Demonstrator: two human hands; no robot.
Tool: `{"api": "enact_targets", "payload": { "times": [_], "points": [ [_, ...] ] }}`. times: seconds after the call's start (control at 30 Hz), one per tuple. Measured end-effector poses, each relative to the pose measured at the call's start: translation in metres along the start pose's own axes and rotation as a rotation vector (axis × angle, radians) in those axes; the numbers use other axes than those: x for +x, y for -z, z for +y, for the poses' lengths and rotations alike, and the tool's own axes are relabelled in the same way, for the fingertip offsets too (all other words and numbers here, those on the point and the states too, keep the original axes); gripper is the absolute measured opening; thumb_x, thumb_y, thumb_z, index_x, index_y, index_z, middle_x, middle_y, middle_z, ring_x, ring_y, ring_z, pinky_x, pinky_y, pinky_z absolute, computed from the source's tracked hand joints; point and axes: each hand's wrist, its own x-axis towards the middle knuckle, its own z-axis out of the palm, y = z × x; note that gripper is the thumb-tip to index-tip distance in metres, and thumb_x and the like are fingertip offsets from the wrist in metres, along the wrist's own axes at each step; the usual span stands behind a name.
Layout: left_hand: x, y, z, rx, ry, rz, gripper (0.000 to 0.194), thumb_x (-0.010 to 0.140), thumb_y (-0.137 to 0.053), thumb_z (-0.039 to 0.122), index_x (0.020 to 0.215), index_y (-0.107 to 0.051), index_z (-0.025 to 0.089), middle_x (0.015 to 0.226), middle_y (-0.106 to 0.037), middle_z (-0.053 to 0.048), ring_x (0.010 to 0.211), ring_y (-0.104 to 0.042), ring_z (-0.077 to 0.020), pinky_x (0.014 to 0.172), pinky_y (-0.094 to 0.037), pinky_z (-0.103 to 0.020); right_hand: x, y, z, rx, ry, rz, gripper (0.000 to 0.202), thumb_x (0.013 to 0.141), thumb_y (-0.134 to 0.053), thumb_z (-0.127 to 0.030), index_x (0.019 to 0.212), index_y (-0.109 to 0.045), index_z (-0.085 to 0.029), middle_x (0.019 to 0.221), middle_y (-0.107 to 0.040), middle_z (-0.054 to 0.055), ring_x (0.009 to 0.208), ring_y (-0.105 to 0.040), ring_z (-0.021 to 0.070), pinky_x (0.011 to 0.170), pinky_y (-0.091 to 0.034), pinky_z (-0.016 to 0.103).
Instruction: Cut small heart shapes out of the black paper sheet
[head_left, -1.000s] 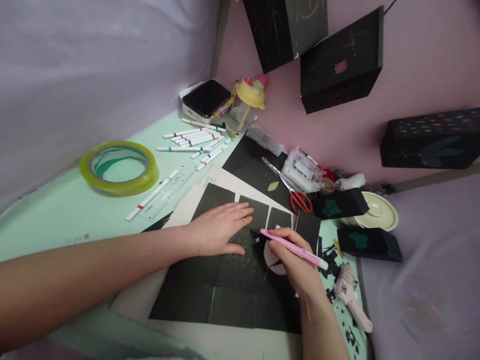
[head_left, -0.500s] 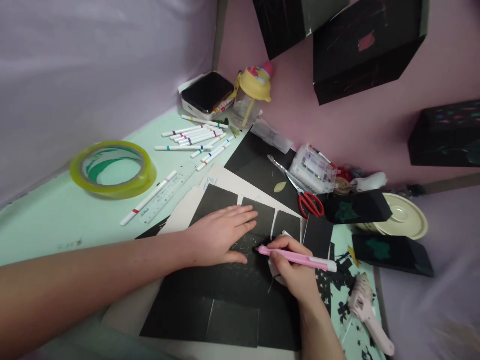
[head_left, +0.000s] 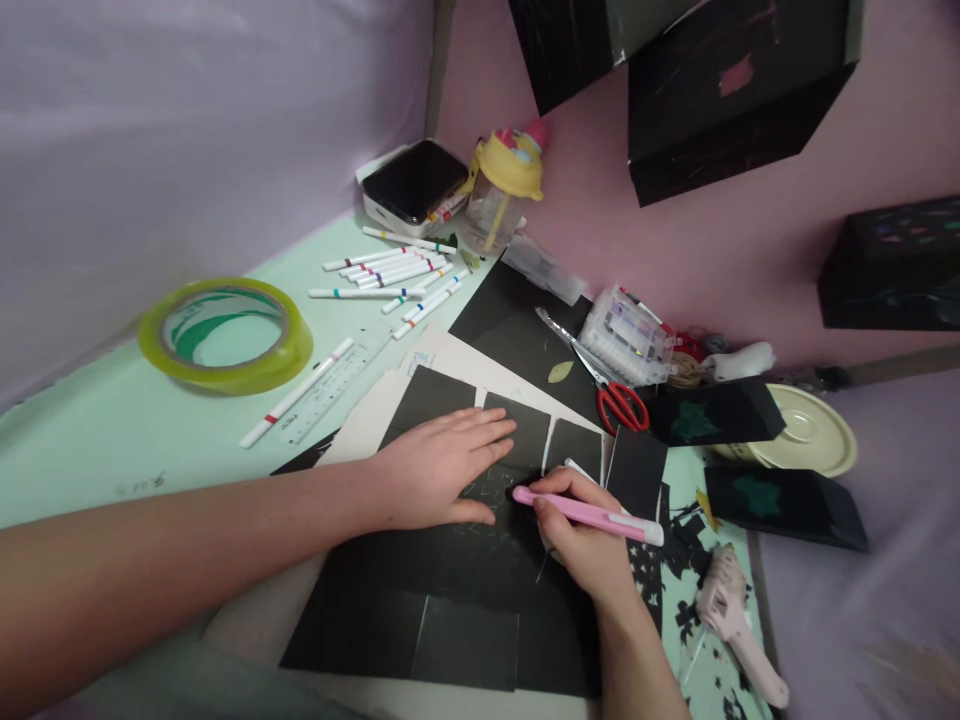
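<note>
Flat on a large sheet of black card (head_left: 360, 610) lies my left hand (head_left: 442, 465), its fingers stretched out and holding nothing. My right hand (head_left: 589, 545) grips a pink pen-shaped tool (head_left: 585, 513) with a white end. The tool's tip meets the card just right of my left fingers and is too small to make out. Faint light outlines show on the card beside it. A thin white stick (head_left: 581, 472) pokes out behind my right fingers; I cannot tell whether it is held. Cut gaps divide the card's far edge into flaps.
Red-handled scissors (head_left: 622, 406) lie beyond my right hand, beside a clear plastic box (head_left: 626, 337). On the left are yellow tape (head_left: 296, 345), a ruler (head_left: 337, 385) and several white markers (head_left: 401, 270). A glue gun (head_left: 739, 625) and black scraps (head_left: 686, 545) lie at right.
My right hand and the pink tool have shifted slightly left and up along the card. My left hand stays in place.
</note>
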Motion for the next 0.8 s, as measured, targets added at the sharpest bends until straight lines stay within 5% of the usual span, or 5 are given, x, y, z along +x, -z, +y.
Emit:
{"api": "enact_targets", "payload": {
  "times": [0.8],
  "points": [
    [0.001,0.002,0.001,-0.012,-0.004,-0.002,0.075,0.085,-0.057,0.062,0.141,-0.044,0.013,0.154,-0.031,-0.011,0.145,-0.021,-0.0259,0.118,-0.017,-0.039,-0.003,-0.003,0.009,0.033,0.020,0.041,0.008,0.082,-0.062,-0.023,0.074,-0.062,-0.020,0.070,-0.062,-0.001,0.062,-0.056,0.0138,0.057,-0.043,0.024]
  ]
}}
